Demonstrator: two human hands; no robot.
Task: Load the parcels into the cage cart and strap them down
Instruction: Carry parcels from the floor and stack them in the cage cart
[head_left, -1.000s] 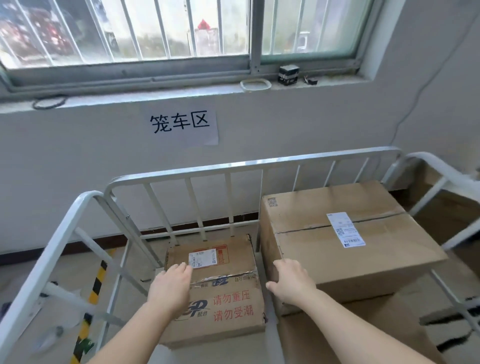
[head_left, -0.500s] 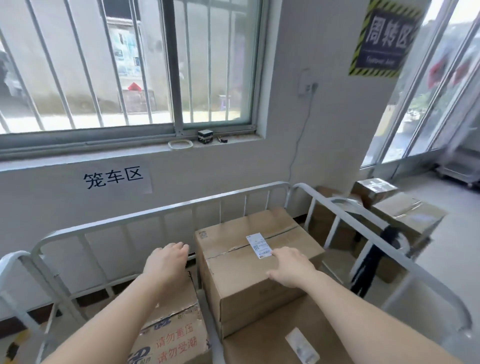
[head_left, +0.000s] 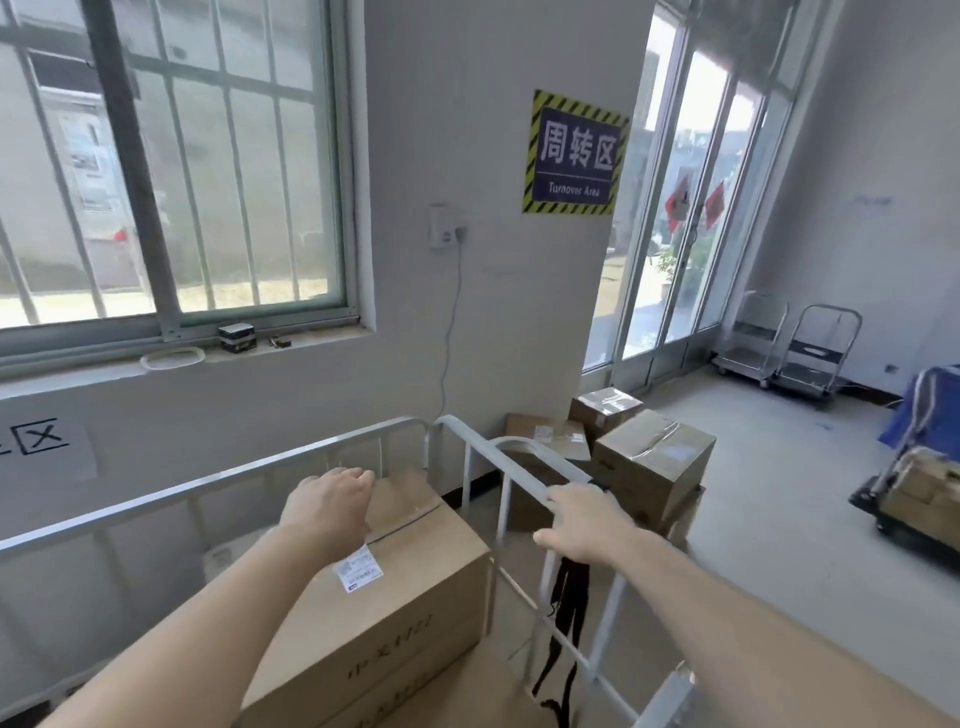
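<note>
A large cardboard parcel (head_left: 415, 587) with a white label lies inside the white metal cage cart (head_left: 228, 475), on top of another box (head_left: 467, 691). My left hand (head_left: 330, 501) hovers over the parcel's top, fingers apart, holding nothing. My right hand (head_left: 584, 517) is open over the cart's right side rail (head_left: 511, 467), above a black strap (head_left: 569, 603) that hangs from that rail. Several more cardboard parcels (head_left: 652, 460) are stacked on the floor beyond the rail, by the wall.
A window sill (head_left: 182, 358) runs behind the cart. A "Turnover Area" sign (head_left: 574, 153) hangs on the pillar. Folded platform trolleys (head_left: 810, 353) stand at the far right wall, and a loaded dolly (head_left: 919, 493) sits at the right edge. Bare floor (head_left: 779, 467) lies between.
My view has swung to the right, away from the small red-printed box. Both hands have lifted off the boxes; the right hand moved over to the cart's side rail above the strap.
</note>
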